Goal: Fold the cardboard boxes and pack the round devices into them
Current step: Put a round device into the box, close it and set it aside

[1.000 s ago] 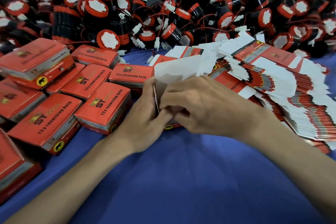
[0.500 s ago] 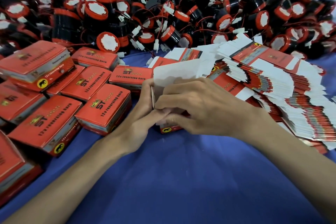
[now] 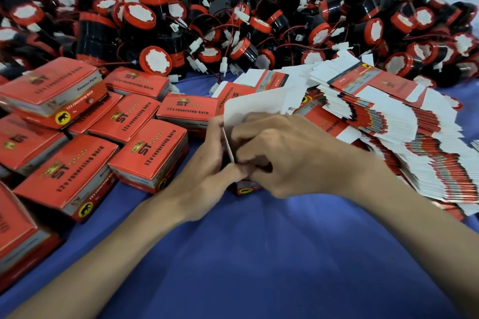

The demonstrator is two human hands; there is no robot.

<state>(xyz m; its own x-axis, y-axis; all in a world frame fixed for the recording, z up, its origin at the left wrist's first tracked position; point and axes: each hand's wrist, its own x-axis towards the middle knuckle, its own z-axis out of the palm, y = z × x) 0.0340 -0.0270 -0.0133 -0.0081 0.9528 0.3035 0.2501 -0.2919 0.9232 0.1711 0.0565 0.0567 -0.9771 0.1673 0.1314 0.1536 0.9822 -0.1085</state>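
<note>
Little has shifted this past second: my left hand (image 3: 204, 167) and right hand (image 3: 298, 155) still pinch the half-folded box (image 3: 247, 107), fingers curled, on the cloth (image 3: 259, 254) between packed boxes (image 3: 153, 150) and flats (image 3: 388, 122), so folding continues.

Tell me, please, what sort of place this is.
Likely a small packing workshop: a heap of round devices, stacked flat cartons, and finished red boxes.

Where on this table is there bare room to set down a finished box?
Bare blue cloth lies nearest the person, between the forearms, below the left hand and right hand gripping the half-folded box. Crowded: closed red boxes left, flat box blanks right, heap of round reversing horns behind.
</note>
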